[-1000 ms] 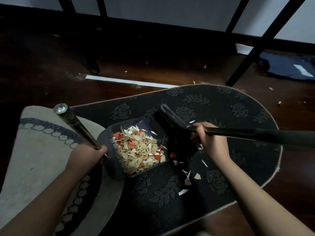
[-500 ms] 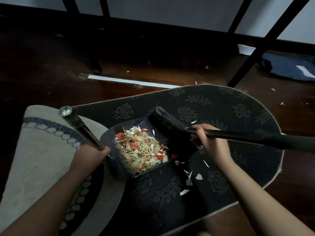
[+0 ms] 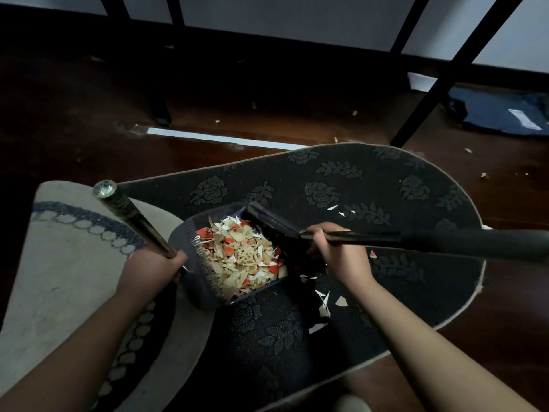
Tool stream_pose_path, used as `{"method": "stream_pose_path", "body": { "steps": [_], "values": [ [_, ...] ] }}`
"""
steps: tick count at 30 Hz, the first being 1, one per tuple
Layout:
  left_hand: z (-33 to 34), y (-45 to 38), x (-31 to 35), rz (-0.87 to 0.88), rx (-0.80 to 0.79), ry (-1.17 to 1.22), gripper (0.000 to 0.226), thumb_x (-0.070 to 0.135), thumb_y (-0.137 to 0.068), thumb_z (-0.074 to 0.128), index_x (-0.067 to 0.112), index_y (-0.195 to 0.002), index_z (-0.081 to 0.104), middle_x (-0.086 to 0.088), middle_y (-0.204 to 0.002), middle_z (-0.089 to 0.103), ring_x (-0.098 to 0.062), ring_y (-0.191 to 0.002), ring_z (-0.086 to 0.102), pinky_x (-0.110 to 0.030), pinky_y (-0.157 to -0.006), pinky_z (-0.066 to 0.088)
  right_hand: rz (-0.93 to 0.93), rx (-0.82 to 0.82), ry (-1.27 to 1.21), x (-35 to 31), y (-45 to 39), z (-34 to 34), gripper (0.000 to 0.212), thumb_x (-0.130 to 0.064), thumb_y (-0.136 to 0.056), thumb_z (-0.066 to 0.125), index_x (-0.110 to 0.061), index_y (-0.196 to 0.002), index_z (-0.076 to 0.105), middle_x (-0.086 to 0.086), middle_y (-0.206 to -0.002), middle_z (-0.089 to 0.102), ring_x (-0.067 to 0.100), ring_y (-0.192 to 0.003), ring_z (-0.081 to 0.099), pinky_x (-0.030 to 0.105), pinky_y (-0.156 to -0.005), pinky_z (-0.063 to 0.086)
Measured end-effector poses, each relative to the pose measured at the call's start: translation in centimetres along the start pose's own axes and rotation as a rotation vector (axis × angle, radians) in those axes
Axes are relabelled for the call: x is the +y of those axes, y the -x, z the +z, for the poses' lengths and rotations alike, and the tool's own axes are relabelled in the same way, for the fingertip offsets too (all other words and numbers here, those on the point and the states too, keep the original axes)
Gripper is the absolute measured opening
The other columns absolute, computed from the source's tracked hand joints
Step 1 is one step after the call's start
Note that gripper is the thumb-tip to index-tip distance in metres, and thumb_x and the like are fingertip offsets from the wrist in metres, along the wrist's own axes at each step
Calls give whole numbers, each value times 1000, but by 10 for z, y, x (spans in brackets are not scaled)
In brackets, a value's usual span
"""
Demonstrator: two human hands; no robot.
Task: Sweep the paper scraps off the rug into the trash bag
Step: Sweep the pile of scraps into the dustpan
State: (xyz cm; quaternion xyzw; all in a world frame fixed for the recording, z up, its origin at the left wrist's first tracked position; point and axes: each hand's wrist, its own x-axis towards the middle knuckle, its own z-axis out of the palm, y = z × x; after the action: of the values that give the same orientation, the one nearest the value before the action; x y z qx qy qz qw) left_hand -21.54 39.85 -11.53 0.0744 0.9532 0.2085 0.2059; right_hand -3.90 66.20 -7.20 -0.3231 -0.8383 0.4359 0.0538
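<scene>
A dark dustpan [image 3: 196, 281] lies on the dark flowered rug [image 3: 341, 185], heaped with white, tan and red paper scraps [image 3: 240, 260]. My left hand [image 3: 151, 270] grips the dustpan's long handle [image 3: 133, 218] near its base. My right hand [image 3: 338, 257] grips the black broom handle [image 3: 430, 240] low down, with the broom head [image 3: 267, 218] at the pan's open side. Loose scraps [image 3: 326, 301] lie on the rug just below my right hand, and a few more scraps [image 3: 341, 211] above it. A dark blue bag [image 3: 502, 114] lies on the floor at the far right.
A pale oval rug [image 3: 59, 263] overlaps the dark one on the left. Black furniture legs [image 3: 445, 81] stand on the dark wooden floor behind the rug. Small scraps [image 3: 484, 174] dot the floor at the right. A pale strip [image 3: 225, 139] lies on the floor.
The broom head has moved up along the far side of the pan, onto its rim. The dustpan and my left hand have stayed where they were.
</scene>
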Motion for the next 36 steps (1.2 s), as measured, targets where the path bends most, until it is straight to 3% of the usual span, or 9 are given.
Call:
{"method": "stream_pose_path", "body": {
  "steps": [5,7,9,13,16,19,25,30,36],
  "values": [
    [0,2,0,-3,15,-33,34,34,-87,57,14,-61,66,5,-54,66,-15,-62,63,-29,-59,40,148,137,-398,5,7,-19,24,-11,-97,49,-16,-91,71,9,-73,73,20,-69,71,31,-70,58],
    [-1,3,1,-18,13,-45,35,35,-88,57,13,-61,66,6,-53,66,-16,-63,62,-29,-59,38,128,186,-376,4,9,-30,23,-12,-96,49,-15,-91,71,9,-70,73,16,-65,69,23,-65,56],
    [1,5,1,-36,15,-36,37,34,-87,58,12,-58,66,6,-52,64,-14,-59,58,-29,-58,36,88,212,-197,6,8,-37,22,-16,-96,49,-19,-87,69,4,-68,71,12,-63,67,20,-61,52],
    [2,9,4,-56,23,-18,37,33,-88,60,12,-58,67,5,-52,64,-9,-55,56,-29,-54,36,176,166,84,13,3,-30,22,-32,-94,47,-22,-88,66,2,-74,70,22,-73,67,38,-70,54],
    [0,8,4,-45,21,-18,37,33,-88,60,12,-59,68,5,-54,65,-12,-58,57,-30,-58,37,151,65,60,7,10,-3,20,-26,-96,48,-18,-95,66,0,-82,69,21,-79,67,29,-70,51],
    [2,8,4,-27,22,-59,39,34,-89,59,12,-58,68,6,-54,64,-15,-60,57,-29,-59,36,109,56,44,1,10,10,28,-24,-96,45,-11,-102,68,8,-88,72,27,-81,68,39,-77,55],
    [2,9,6,-8,26,-95,40,34,-90,58,12,-58,66,5,-54,64,-16,-59,56,-29,-57,35,152,73,-228,-18,18,23,20,-19,-91,55,-19,-86,74,-4,-82,73,9,-83,67,37,-90,52],
    [2,8,4,15,46,-98,38,36,-89,57,13,-60,66,-3,-66,68,-24,-78,66,-28,-62,36,121,78,-387,-32,24,10,20,-19,-91,55,-20,-81,72,4,-72,73,22,-74,71,47,-82,56],
    [0,12,6,-17,25,-35,39,39,-89,57,13,-62,68,1,-61,67,-23,-77,67,-28,-63,39,128,148,-414,-38,23,-3,22,-14,-93,53,-18,-82,72,7,-66,72,18,-62,70,32,-69,58]
  ]
}}
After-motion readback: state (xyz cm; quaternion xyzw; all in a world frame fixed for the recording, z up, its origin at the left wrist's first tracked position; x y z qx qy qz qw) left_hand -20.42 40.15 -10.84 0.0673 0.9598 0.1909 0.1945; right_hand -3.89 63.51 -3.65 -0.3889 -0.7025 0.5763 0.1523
